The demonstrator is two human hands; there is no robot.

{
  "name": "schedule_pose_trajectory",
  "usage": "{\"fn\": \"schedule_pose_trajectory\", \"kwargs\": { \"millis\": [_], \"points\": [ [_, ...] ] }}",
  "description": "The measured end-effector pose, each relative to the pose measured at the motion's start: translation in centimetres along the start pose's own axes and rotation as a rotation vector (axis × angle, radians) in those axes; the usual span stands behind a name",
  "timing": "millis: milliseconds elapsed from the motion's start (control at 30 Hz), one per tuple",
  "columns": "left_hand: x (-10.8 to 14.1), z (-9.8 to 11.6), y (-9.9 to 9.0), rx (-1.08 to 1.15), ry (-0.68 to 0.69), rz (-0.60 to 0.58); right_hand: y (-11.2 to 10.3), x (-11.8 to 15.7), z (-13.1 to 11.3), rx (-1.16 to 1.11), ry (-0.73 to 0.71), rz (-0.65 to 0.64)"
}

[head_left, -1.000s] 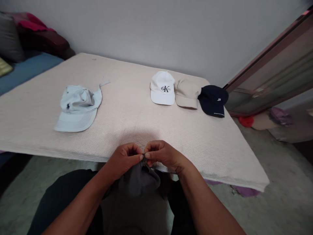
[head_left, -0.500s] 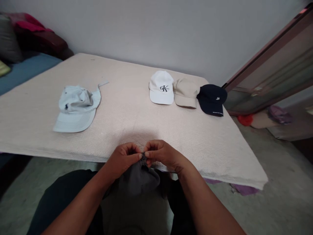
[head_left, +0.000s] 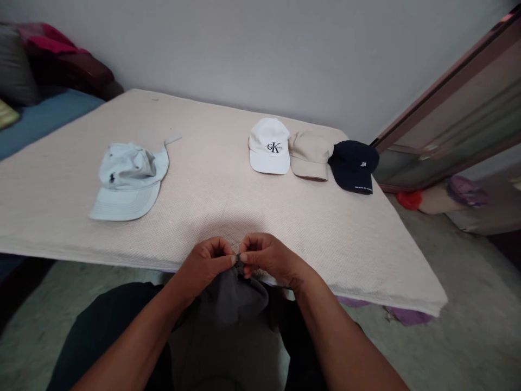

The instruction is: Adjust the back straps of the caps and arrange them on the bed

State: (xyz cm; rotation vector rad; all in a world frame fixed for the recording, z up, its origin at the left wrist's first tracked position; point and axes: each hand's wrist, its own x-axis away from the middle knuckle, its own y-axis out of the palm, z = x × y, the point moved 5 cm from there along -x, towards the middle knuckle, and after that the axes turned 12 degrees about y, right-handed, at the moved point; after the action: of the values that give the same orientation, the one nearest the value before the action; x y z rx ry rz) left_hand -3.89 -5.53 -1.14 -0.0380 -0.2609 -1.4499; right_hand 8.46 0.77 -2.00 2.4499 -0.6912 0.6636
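Observation:
A dark grey cap (head_left: pixel 234 301) hangs in front of my knees, just off the near edge of the bed. My left hand (head_left: pixel 209 265) pinches its gathered upper edge, where the back strap appears to be, between thumb and fingers. Right beside it, my right hand (head_left: pixel 268 256) pinches the same spot, and the thumbs almost meet. The fingers cover the detail of what they grip. Left on the bed lies a pale blue cap (head_left: pixel 128 179) with a loose strap. A white cap (head_left: pixel 269 146), a beige cap (head_left: pixel 310 155) and a navy cap (head_left: pixel 353 165) form a row at the back right.
The caps rest on a bed with a pale pink cover (head_left: pixel 203 163), against a grey wall (head_left: pixel 228 49). A blue mattress (head_left: pixel 57 117) and a cushion (head_left: pixel 16 65) are at far left. A glass-panelled cabinet (head_left: pixel 459 108) stands right, above the floor (head_left: pixel 468 282).
Both hands stay pinched at the top of the dark grey cap, with barely any finger movement. The other caps have not moved; the view has shifted very slightly.

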Motion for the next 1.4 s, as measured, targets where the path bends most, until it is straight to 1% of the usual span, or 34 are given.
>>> {"fn": "schedule_pose_trajectory", "kwargs": {
  "millis": [133,300,467,700,833,933,1133,1200,1333,1400],
  "points": [
    [0.1,0.0,-0.1,-0.005,-0.013,0.010,0.2,-0.2,0.1,-0.035,-0.004,0.000],
    [0.1,0.0,-0.1,0.010,-0.045,0.037,-0.1,-0.3,0.3,-0.050,-0.006,0.036],
    [0.0,-0.2,0.0,-0.022,-0.018,0.039,-0.5,-0.4,0.3,0.009,-0.034,0.081],
    [-0.1,-0.8,-0.1,-0.086,-0.048,0.015,-0.5,-0.4,0.3,0.084,-0.048,0.095],
    [-0.2,-0.6,0.1,-0.125,-0.034,0.013,-0.2,-0.2,0.0,0.171,-0.089,0.062],
    [-0.2,-0.8,0.3,-0.094,-0.062,-0.002,0.0,0.0,-0.2,0.197,-0.121,0.018],
    [-0.1,-0.9,0.2,-0.060,-0.086,-0.012,0.5,0.2,-0.2,0.259,-0.168,0.011],
    [-0.2,-0.9,0.1,-0.065,-0.093,-0.002,0.6,0.3,-0.4,0.336,-0.191,0.055],
    [-0.2,-1.0,-0.2,-0.070,-0.110,0.009,0.7,0.6,-1.2,0.555,-0.263,0.202],
    [-0.2,-1.1,-0.3,-0.072,-0.118,0.010,0.8,0.7,-1.4,0.622,-0.284,0.233]
  ]
}}
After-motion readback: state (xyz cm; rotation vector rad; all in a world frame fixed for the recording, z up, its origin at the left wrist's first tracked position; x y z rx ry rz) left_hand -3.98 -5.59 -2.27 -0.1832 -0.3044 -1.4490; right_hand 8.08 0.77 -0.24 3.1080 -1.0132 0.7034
